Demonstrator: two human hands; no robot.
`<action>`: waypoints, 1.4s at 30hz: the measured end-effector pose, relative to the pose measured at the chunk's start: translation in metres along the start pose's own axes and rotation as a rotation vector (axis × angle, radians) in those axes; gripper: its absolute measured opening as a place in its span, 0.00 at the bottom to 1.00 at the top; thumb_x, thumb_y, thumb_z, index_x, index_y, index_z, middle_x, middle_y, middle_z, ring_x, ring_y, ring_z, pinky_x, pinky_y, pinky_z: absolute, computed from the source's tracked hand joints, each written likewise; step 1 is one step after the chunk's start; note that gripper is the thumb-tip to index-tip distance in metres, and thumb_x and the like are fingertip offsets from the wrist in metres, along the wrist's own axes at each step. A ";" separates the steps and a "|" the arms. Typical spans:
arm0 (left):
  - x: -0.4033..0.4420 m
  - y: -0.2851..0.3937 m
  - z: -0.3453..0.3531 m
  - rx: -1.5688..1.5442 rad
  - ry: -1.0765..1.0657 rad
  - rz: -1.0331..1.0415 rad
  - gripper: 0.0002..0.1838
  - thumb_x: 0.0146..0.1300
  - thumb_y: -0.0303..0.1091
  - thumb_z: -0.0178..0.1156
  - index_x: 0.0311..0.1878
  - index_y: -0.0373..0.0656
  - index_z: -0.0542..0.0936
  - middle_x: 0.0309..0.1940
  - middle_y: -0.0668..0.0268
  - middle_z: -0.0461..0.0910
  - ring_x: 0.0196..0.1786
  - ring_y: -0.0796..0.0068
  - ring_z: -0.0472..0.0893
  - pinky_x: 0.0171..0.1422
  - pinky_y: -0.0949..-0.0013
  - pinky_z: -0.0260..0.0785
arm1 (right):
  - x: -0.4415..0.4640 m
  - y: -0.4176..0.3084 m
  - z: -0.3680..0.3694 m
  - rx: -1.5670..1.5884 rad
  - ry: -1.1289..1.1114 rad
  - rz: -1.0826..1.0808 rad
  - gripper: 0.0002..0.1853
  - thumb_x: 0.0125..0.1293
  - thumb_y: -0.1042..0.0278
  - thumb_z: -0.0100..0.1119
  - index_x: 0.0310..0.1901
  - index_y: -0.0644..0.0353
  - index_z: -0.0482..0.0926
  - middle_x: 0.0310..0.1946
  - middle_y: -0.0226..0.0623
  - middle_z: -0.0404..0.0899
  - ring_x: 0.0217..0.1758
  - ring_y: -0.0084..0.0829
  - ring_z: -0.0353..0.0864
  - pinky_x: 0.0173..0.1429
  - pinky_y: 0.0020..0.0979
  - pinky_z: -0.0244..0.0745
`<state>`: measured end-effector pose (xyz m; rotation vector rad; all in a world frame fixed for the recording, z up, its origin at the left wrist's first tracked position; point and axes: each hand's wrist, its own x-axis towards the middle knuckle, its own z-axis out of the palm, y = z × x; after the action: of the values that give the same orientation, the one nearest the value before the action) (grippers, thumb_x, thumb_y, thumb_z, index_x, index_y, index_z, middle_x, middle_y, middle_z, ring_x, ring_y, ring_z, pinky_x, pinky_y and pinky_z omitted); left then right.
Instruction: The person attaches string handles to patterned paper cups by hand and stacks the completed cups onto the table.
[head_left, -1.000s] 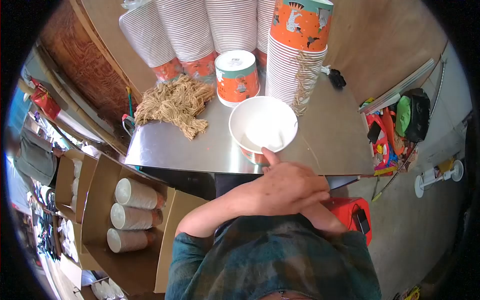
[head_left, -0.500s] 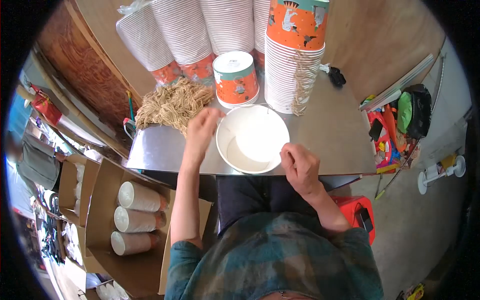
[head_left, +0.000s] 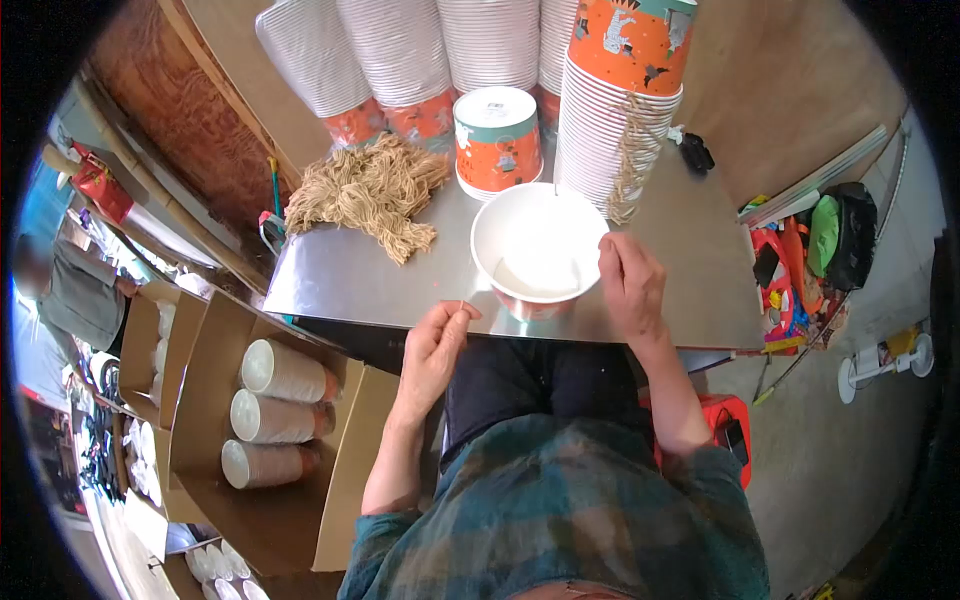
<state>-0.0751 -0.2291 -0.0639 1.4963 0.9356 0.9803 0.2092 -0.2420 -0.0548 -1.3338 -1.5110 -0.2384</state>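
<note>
A white-lined paper tub (head_left: 540, 245) stands near the table's front edge, mouth up, its orange printed side partly showing below. A thin dark line shows at its back rim. My right hand (head_left: 632, 288) is closed beside the tub's right rim; what its fingers pinch, if anything, is hidden. My left hand (head_left: 435, 350) is pinched just in front of the table edge, left of the tub. Something thin and pale shows at its fingertips, too small to name. A heap of tan twine (head_left: 370, 190) lies on the table to the left.
Behind stand an upside-down orange tub (head_left: 498, 145), a tall tub stack (head_left: 615, 130) with twine hanging on it, and several plastic-wrapped stacks (head_left: 395, 60). At left, a cardboard box (head_left: 345, 460) holds wrapped stacks; a person (head_left: 75, 295) stands beyond. A red stool (head_left: 728, 420) is at right.
My left hand has moved down and away from the tub's left rim to the table's front edge. My right hand stays by the right rim. The view has shifted slightly.
</note>
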 end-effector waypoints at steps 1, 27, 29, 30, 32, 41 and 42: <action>-0.005 0.000 0.001 -0.006 -0.024 -0.060 0.12 0.80 0.38 0.54 0.47 0.39 0.81 0.24 0.78 0.70 0.28 0.88 0.67 0.31 0.78 0.59 | 0.002 0.002 0.000 0.002 -0.004 0.002 0.03 0.70 0.74 0.59 0.38 0.63 0.79 0.31 0.45 0.80 0.32 0.48 0.83 0.36 0.41 0.76; 0.100 0.120 0.029 -0.096 -0.025 0.369 0.13 0.78 0.38 0.53 0.50 0.39 0.82 0.30 0.76 0.74 0.29 0.84 0.66 0.38 0.78 0.62 | -0.002 -0.002 0.002 -0.069 -0.211 -0.356 0.07 0.60 0.65 0.65 0.40 0.54 0.83 0.43 0.31 0.81 0.61 0.41 0.78 0.74 0.53 0.59; 0.064 0.121 0.037 0.073 -0.163 0.458 0.12 0.77 0.35 0.55 0.49 0.37 0.82 0.34 0.70 0.81 0.34 0.79 0.77 0.43 0.73 0.70 | -0.001 -0.002 0.002 -0.063 -0.215 -0.354 0.07 0.60 0.65 0.65 0.39 0.54 0.82 0.41 0.32 0.80 0.60 0.40 0.78 0.75 0.53 0.59; 0.048 0.118 0.041 0.140 -0.230 0.492 0.11 0.77 0.34 0.56 0.47 0.37 0.83 0.32 0.68 0.82 0.36 0.76 0.81 0.44 0.71 0.72 | 0.000 -0.003 0.002 -0.055 -0.220 -0.360 0.07 0.60 0.66 0.65 0.38 0.54 0.81 0.40 0.32 0.79 0.58 0.40 0.78 0.75 0.53 0.59; 0.030 0.101 0.036 0.366 -0.443 0.489 0.09 0.75 0.31 0.58 0.47 0.36 0.83 0.38 0.61 0.86 0.43 0.69 0.86 0.51 0.66 0.76 | 0.001 -0.002 0.002 -0.068 -0.220 -0.359 0.06 0.60 0.66 0.65 0.38 0.55 0.81 0.39 0.32 0.79 0.58 0.40 0.78 0.75 0.54 0.59; -0.012 -0.001 0.007 -0.353 -0.040 -0.085 0.13 0.80 0.37 0.53 0.46 0.39 0.81 0.23 0.78 0.67 0.28 0.87 0.62 0.34 0.80 0.53 | 0.001 -0.002 0.008 -0.104 -0.230 -0.330 0.08 0.59 0.69 0.66 0.41 0.54 0.82 0.43 0.32 0.78 0.60 0.39 0.77 0.76 0.55 0.60; -0.017 -0.007 0.009 -0.394 -0.036 -0.136 0.13 0.80 0.38 0.52 0.46 0.39 0.81 0.23 0.77 0.68 0.29 0.87 0.63 0.35 0.80 0.53 | 0.001 -0.003 0.008 -0.104 -0.223 -0.325 0.09 0.59 0.69 0.66 0.42 0.55 0.83 0.46 0.33 0.79 0.61 0.41 0.76 0.76 0.55 0.60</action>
<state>-0.0728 -0.2475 -0.0733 1.1022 0.7550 0.9698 0.2021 -0.2364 -0.0558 -1.2203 -1.9277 -0.3890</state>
